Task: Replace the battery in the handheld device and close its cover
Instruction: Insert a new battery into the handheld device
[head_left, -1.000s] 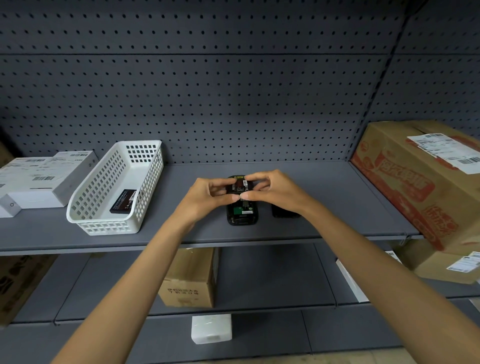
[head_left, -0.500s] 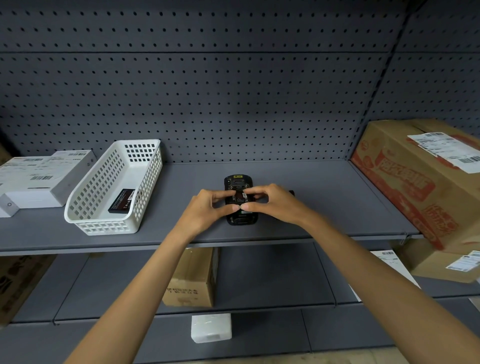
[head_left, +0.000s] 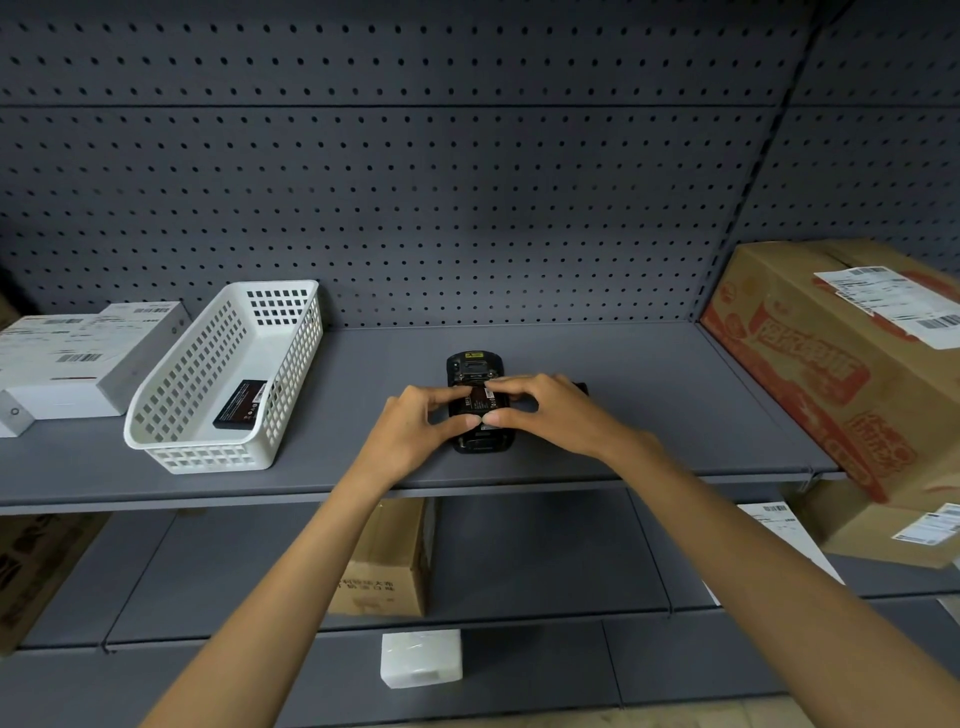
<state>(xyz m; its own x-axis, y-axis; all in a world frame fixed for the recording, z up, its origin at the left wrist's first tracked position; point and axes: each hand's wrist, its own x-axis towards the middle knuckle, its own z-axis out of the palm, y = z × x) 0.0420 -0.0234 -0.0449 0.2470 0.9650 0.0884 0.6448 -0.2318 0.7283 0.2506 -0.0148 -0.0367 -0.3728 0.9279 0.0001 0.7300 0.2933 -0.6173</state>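
A black handheld device (head_left: 474, 367) lies back-up on the grey shelf (head_left: 649, 415), its cover off. A black battery with a red label (head_left: 480, 398) sits in or on its open back. My left hand (head_left: 410, 434) and my right hand (head_left: 553, 413) both pinch this battery from either side, thumbs meeting at its near edge. Behind my right hand a dark flat piece (head_left: 579, 387), likely the cover, lies on the shelf, mostly hidden. A second black battery (head_left: 240, 405) lies in the white basket (head_left: 171, 415).
White labelled boxes (head_left: 67, 358) stand left of the basket. A large printed carton (head_left: 841, 358) fills the right end of the shelf. Lower shelves hold a brown box (head_left: 387, 558), a small white box (head_left: 421, 657) and more cartons. A pegboard wall backs the shelf.
Both hands have lowered the battery from above the device down onto its open back. The device now lies flat with the battery against it.
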